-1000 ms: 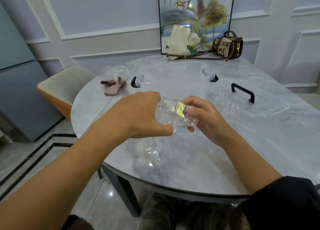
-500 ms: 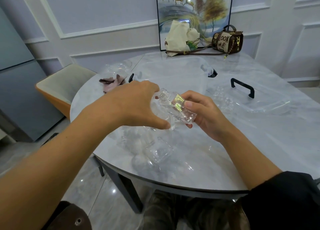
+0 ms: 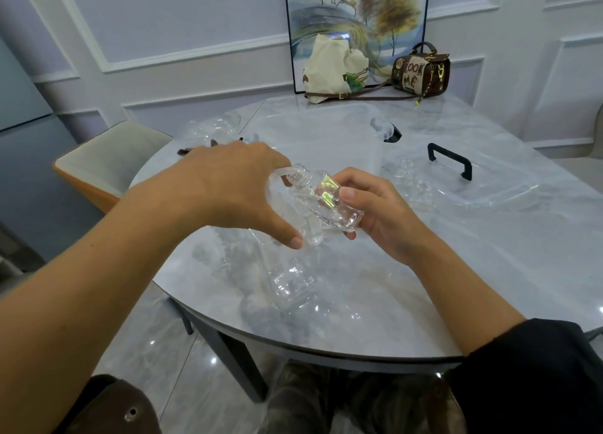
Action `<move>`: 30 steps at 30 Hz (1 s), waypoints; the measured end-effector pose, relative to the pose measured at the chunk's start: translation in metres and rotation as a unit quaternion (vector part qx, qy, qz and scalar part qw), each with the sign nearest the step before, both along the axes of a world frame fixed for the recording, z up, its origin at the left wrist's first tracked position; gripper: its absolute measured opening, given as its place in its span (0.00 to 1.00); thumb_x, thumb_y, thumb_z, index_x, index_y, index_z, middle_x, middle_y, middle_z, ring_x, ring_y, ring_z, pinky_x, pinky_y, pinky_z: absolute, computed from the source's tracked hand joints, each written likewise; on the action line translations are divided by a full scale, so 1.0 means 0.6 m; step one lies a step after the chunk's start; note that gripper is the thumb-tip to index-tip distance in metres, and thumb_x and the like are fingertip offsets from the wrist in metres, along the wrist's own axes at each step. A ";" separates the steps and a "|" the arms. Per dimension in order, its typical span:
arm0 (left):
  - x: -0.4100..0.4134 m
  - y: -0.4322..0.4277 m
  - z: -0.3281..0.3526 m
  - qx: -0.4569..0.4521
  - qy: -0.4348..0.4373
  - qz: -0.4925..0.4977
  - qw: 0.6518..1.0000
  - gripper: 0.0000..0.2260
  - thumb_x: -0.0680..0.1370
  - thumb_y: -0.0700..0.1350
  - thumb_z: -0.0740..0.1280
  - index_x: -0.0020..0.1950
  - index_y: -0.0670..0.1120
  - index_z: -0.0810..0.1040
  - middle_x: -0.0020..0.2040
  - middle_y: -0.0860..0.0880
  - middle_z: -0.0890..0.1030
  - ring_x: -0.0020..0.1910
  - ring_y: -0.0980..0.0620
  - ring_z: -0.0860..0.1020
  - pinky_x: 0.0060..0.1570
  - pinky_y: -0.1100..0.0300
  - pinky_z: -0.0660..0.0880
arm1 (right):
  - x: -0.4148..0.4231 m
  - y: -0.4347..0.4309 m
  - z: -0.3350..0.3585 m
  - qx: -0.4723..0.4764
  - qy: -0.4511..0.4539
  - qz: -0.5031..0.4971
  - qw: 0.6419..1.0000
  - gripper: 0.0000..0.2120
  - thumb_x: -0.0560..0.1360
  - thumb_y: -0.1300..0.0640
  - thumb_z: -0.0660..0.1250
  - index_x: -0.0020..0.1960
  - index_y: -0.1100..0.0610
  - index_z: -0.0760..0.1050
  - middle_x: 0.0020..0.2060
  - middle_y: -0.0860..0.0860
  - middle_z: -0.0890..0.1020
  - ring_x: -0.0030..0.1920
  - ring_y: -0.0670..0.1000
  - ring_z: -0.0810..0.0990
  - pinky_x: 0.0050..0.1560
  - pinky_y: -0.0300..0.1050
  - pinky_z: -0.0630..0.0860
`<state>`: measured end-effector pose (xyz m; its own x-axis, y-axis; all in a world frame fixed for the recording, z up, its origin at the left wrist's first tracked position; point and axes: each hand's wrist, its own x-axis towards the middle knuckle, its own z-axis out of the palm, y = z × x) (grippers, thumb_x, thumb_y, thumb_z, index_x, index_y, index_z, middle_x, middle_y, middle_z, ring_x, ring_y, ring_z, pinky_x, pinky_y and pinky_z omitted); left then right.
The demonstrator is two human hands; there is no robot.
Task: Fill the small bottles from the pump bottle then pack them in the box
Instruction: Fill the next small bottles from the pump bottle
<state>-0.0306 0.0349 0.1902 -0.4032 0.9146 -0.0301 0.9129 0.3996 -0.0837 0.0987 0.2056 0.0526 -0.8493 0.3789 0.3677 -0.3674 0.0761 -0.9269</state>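
Observation:
My left hand (image 3: 238, 189) lies over the head of the clear pump bottle (image 3: 288, 286), which stands near the table's front edge. Its fingers curl round the white pump spout (image 3: 280, 176) and the thumb points down beside the bottle. My right hand (image 3: 375, 211) grips a small clear bottle (image 3: 329, 205) with a gold label, tilted so its open threaded neck meets the spout. Two more small clear bottles (image 3: 406, 169) (image 3: 422, 192) stand to the right. The clear box (image 3: 326, 130) sits behind my hands.
The box's clear lid with a black handle (image 3: 450, 159) lies at the right. A cream cloth bag (image 3: 332, 68) and a brown handbag (image 3: 421, 71) stand at the table's far edge. A crumpled cloth and clear plastic lie at the left, near a chair (image 3: 107, 162).
Both hands keep their hold. The small bottle's neck has stayed at the pump spout, and the white spout now shows past my left fingers.

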 end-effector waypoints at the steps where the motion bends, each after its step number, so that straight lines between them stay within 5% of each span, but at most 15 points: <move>1: -0.001 0.001 0.001 -0.001 -0.006 0.000 1.000 0.48 0.54 0.77 0.76 0.71 0.61 0.74 0.57 0.62 0.80 0.60 0.50 0.79 0.63 0.44 0.77 | 0.000 0.001 0.000 0.001 -0.001 0.000 1.000 0.14 0.73 0.47 0.70 0.53 0.55 0.82 0.42 0.48 0.83 0.37 0.55 0.73 0.35 0.47 0.72; 4: -0.010 0.001 -0.004 0.020 -0.040 -0.014 0.999 0.46 0.57 0.75 0.78 0.71 0.61 0.74 0.53 0.63 0.77 0.58 0.51 0.78 0.63 0.46 0.77 | 0.000 0.001 0.001 0.004 -0.004 -0.006 1.000 0.15 0.73 0.47 0.69 0.53 0.56 0.82 0.41 0.48 0.83 0.37 0.53 0.74 0.35 0.46 0.72; 10: -0.022 -0.006 -0.047 0.061 -0.083 -0.036 0.994 0.38 0.61 0.72 0.70 0.69 0.59 0.74 0.64 0.61 0.78 0.61 0.52 0.77 0.62 0.47 0.77 | 0.000 -0.004 0.002 0.011 -0.015 -0.001 1.000 0.16 0.75 0.50 0.70 0.54 0.61 0.78 0.40 0.45 0.83 0.37 0.50 0.77 0.35 0.47 0.71; 16: -0.015 -0.010 -0.056 0.070 -0.086 -0.039 0.993 0.34 0.64 0.68 0.70 0.69 0.60 0.73 0.61 0.60 0.79 0.58 0.52 0.78 0.59 0.47 0.78 | 0.000 -0.004 -0.001 0.010 -0.012 -0.006 1.000 0.18 0.73 0.47 0.70 0.53 0.60 0.79 0.40 0.50 0.81 0.37 0.54 0.74 0.34 0.48 0.71; 25: -0.015 -0.010 -0.031 0.045 -0.065 -0.023 0.997 0.48 0.62 0.73 0.76 0.78 0.58 0.67 0.73 0.58 0.74 0.69 0.52 0.74 0.67 0.53 0.72 | -0.002 -0.004 -0.004 0.001 -0.001 0.000 1.000 0.15 0.73 0.47 0.70 0.53 0.57 0.81 0.43 0.52 0.82 0.36 0.53 0.75 0.34 0.47 0.71; 30: 0.000 -0.012 -0.015 0.051 -0.070 -0.014 0.996 0.46 0.62 0.69 0.79 0.76 0.60 0.69 0.69 0.59 0.74 0.59 0.54 0.74 0.61 0.54 0.73 | 0.000 -0.002 -0.003 -0.004 -0.002 -0.003 1.000 0.18 0.73 0.46 0.70 0.55 0.59 0.81 0.42 0.50 0.83 0.36 0.52 0.75 0.35 0.47 0.72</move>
<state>-0.0306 0.0275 0.1809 -0.3763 0.9264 0.0097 0.9234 0.3742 0.0859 0.0989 0.2044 0.0508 -0.8489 0.3861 0.3609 -0.3629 0.0704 -0.9291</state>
